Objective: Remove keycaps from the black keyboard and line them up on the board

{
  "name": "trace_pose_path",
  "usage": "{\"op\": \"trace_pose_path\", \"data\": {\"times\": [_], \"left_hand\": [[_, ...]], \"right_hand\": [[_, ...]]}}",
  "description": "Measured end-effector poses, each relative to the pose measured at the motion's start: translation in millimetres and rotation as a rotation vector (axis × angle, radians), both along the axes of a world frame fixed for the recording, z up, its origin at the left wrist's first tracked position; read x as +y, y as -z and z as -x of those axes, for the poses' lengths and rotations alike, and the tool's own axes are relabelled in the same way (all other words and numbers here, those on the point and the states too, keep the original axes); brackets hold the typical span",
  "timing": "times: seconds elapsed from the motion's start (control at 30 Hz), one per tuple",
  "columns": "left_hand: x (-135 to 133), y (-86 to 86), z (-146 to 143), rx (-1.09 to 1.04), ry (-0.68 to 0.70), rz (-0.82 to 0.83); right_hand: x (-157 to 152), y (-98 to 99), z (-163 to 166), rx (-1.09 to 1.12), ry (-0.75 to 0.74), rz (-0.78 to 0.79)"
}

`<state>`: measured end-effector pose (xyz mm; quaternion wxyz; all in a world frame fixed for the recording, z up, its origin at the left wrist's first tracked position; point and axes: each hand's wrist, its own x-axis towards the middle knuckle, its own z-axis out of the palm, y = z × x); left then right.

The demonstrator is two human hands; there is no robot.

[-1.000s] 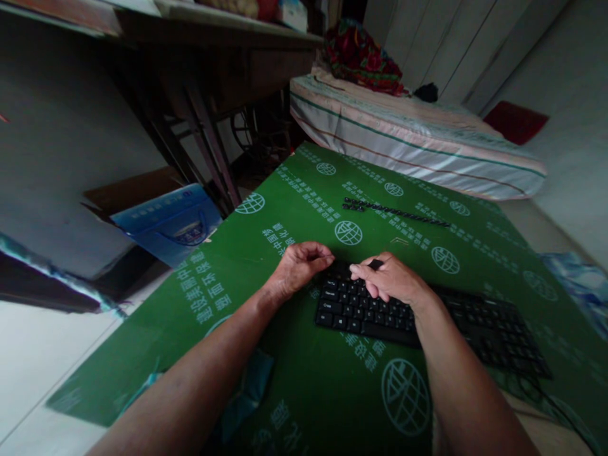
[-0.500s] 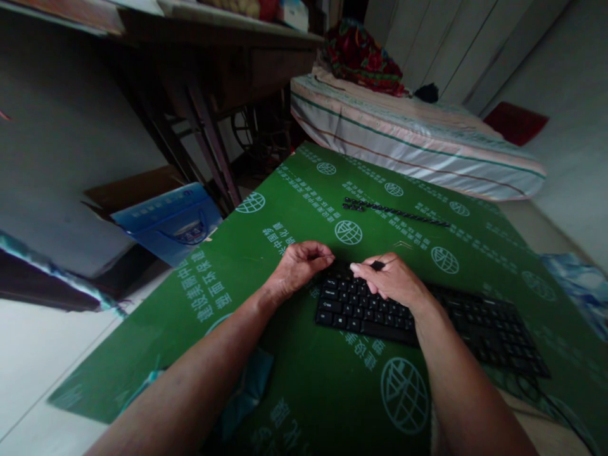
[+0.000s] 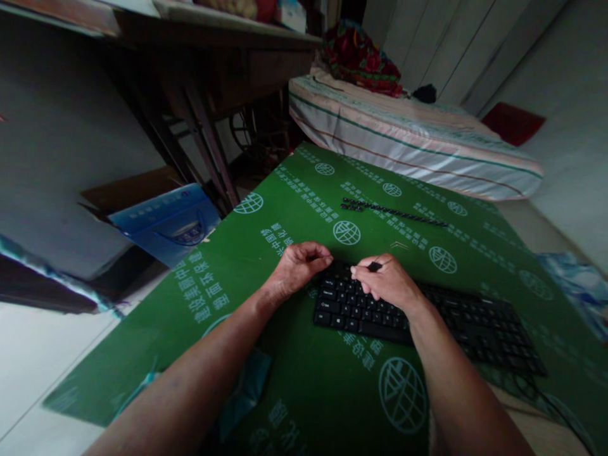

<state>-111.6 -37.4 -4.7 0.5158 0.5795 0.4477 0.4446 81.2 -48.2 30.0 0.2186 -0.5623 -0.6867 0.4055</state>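
Resting on the green table point(image 3: 266, 297), the black keyboard point(image 3: 333, 310) lies beneath and between both hands, its far left rows partly hidden by fingers. Left hand point(image 3: 304, 266) sits at the keyboard's far left corner, fingers curled, thumb and forefinger tips close together; cannot tell whether they pinch the keyboard's edge or only touch it. Right hand point(image 3: 387, 278) is over the keyboard's left half, closed, thumb and forefinger pressed on a small dark object point(image 3: 374, 266) whose end shows above the knuckles; kind of object unclear. Beyond the keyboard, well apart from it: a long row of small black keys point(image 3: 408, 216), with a short second row at its left end. Thin pale strips point(image 3: 399, 246) lie between that row and the keyboard. Cable point(image 3: 553, 405) runs off the keyboard's near right side. Blue cloth point(image 3: 247, 386), partly covered by the left forearm, lies left and nearer than the keyboard.
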Motion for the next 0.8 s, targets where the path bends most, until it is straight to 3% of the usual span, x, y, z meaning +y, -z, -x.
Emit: {"op": "trace_pose_path", "data": {"times": [0.13, 0.27, 0.4, 0.53, 0.8], "left_hand": [[-1.9, 0.0, -0.4, 0.142, 0.007, -0.091], [-6.0, -4.6, -6.6, 0.376, -0.008, -0.317], [-8.8, -10.1, -18.1, 0.457, 0.085, -0.495], [-9.7, -11.8, -30.1, 0.545, 0.177, -0.521], [-5.2, -11.5, -47.2, 0.646, 0.148, -0.482]], "right_hand": [[-0.2, 1.5, 0.2, 0.021, 0.013, -0.009], [-0.8, 3.6, 4.0, 0.060, 0.068, -0.035], [0.7, 10.2, 6.5, 0.085, 0.125, -0.104], [2.5, 18.8, 7.0, 0.133, 0.163, -0.143], [3.3, 23.1, 9.8, 0.203, 0.232, -0.189]]}}
